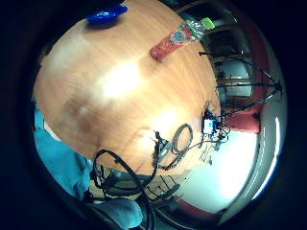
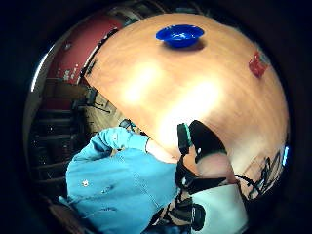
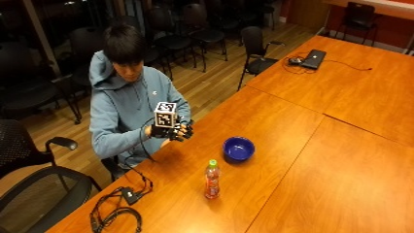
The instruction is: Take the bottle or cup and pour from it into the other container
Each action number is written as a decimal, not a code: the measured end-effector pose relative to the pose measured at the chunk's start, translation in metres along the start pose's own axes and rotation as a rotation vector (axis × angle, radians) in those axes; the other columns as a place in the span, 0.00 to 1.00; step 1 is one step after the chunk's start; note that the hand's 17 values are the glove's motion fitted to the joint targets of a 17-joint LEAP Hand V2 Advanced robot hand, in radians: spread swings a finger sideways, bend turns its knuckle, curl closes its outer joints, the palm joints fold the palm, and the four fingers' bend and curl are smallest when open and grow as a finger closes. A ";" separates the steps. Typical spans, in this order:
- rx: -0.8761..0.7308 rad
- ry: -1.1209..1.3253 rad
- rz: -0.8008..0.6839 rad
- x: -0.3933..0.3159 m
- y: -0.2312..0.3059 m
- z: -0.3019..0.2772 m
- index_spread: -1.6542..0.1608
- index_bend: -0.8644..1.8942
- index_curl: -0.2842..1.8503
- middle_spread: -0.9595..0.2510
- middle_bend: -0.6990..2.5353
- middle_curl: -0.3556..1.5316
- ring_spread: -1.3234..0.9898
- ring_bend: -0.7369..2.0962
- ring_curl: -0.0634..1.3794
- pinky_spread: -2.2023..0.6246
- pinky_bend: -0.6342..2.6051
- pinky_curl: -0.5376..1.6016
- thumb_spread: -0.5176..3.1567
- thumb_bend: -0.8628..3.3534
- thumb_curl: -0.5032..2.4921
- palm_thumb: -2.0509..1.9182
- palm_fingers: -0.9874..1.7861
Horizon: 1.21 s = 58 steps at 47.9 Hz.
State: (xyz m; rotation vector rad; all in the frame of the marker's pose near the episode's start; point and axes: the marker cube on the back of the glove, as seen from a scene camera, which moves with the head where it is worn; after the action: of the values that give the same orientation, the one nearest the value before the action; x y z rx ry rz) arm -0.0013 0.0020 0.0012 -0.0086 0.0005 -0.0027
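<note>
A clear bottle (image 3: 211, 179) with a green cap and red label stands upright on the wooden table (image 3: 291, 121), toward the near side. A blue bowl (image 3: 238, 148) sits just beyond it, a short gap away. My gloved right hand (image 3: 173, 131) is raised in front of the seated person's chest, above the table's edge and well apart from both. Its fingers hang loosely curled and hold nothing. The palm views look across the table at the bottle (image 1: 175, 38) and the bowl (image 2: 179, 35), both far from the palm.
A small black box with coiled cables (image 3: 119, 206) lies on the table's near left corner. A laptop (image 3: 314, 58) sits on the far table. A black office chair (image 3: 39, 184) stands at the left, and more chairs stand behind the person.
</note>
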 end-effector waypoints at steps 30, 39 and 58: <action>-0.032 -0.019 0.111 0.053 0.022 -0.009 0.72 0.38 0.26 0.80 0.27 0.30 0.63 0.35 0.17 0.87 0.32 0.33 0.41 0.23 0.27 0.68 0.45; -0.033 -0.043 0.165 0.081 0.032 -0.007 0.72 0.38 0.27 0.81 0.27 0.31 0.62 0.35 0.19 0.87 0.32 0.34 0.42 0.22 0.28 0.69 0.45; -0.033 -0.033 0.282 0.144 0.045 -0.010 0.71 0.38 0.28 0.81 0.27 0.33 0.62 0.36 0.21 0.87 0.32 0.35 0.42 0.20 0.30 0.70 0.45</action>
State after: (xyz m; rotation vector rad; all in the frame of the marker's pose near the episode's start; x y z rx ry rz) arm 0.1429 0.0465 -0.0095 -0.0412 -0.0308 0.2798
